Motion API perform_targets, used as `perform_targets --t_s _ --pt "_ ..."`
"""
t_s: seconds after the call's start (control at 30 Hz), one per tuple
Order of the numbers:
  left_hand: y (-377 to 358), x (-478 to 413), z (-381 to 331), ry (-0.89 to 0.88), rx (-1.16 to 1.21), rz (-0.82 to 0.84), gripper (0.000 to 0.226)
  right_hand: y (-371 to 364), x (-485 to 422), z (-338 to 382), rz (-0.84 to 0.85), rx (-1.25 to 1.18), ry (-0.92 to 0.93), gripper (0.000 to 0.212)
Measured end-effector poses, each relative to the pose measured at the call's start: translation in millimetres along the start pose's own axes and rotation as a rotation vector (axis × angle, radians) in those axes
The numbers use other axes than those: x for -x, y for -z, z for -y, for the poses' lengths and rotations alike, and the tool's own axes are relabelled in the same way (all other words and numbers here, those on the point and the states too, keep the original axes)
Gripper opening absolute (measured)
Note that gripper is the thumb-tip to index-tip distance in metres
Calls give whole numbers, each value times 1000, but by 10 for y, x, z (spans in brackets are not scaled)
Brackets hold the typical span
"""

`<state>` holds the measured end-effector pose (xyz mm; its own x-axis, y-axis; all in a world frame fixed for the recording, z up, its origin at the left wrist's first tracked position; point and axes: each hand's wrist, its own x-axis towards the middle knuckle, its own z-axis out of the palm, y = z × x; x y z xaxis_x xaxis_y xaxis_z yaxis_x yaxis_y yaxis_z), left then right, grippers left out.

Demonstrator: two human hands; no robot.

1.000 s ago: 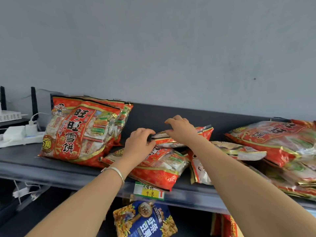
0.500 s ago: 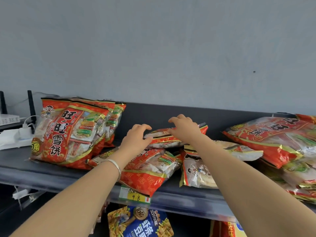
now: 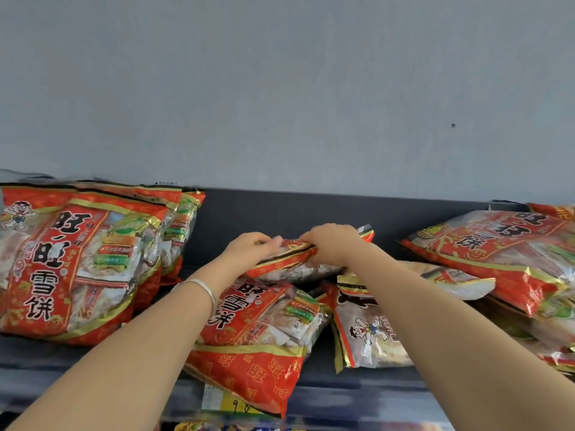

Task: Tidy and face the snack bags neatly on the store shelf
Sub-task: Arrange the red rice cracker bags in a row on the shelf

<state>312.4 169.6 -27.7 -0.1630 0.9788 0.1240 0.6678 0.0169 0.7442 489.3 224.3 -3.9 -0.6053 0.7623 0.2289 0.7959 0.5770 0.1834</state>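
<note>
Red and gold snack bags crowd a dark grey shelf (image 3: pixel 357 387). At the middle back, a bag (image 3: pixel 292 262) lies flat on top of others. My left hand (image 3: pixel 249 247) grips its left end and my right hand (image 3: pixel 334 244) grips its top edge further right. Beneath it a flat bag (image 3: pixel 255 346) hangs over the shelf's front edge. To its right a pale bag (image 3: pixel 370 334) lies on its side. At the left, two or three bags (image 3: pixel 71 262) stand upright facing forward. A slumped pile of bags (image 3: pixel 497 250) fills the right end.
A grey wall rises behind the shelf's low dark back panel (image 3: pixel 280 213). A yellow price tag (image 3: pixel 230 405) sits on the shelf's front rail under the overhanging bag. More packets (image 3: pixel 217 427) show on the shelf below.
Both hands have closed on the top middle bag: the left hand slid right onto its end and the right hand curled over its edge. The view has moved closer and to the right.
</note>
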Motion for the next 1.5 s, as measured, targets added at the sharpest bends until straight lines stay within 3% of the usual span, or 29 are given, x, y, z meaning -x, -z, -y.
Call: perform_targets --t_s 0.1,0.2,0.3,0.37,0.43,0.6,0.7,0.9,1.1,1.23,1.37,1.5 --pt "-17 -125 8 297 234 22 68 32 -22 -65 97 -107 -5 46" --pt "-25 -222 10 342 163 45 68 103 -15 -166 218 -347 -14 52" --pt "-22 -288 -68 326 26 69 56 183 -37 -276 103 -607 -82 42" --pt "-24 -323 -94 313 -68 68 50 190 -102 -382 -42 -546 -218 45" --pt "-32 -366 -81 315 -95 66 48 164 -165 -496 -57 -409 -354 50" --pt "-60 -423 -5 405 -37 96 62 85 -165 -597 225 -461 -494 66" --pt "-119 -424 -56 428 -49 131 66 36 -166 -620 270 -548 -539 67" --pt "-169 -433 -122 315 -9 94 54 -109 -243 -638 196 -770 -595 51" --pt "-74 -264 -112 147 290 -58 59 71 -149 -583 88 -940 -548 41" --pt "20 -158 -102 -35 304 -211 52 167 -172 -534 -42 -1078 -614 53" --pt "137 -62 -67 -175 226 -354 63 238 -202 -462 -137 -1282 -666 72" --pt "189 -61 -35 -208 378 -417 86 185 -250 -362 1 -1439 -650 58"
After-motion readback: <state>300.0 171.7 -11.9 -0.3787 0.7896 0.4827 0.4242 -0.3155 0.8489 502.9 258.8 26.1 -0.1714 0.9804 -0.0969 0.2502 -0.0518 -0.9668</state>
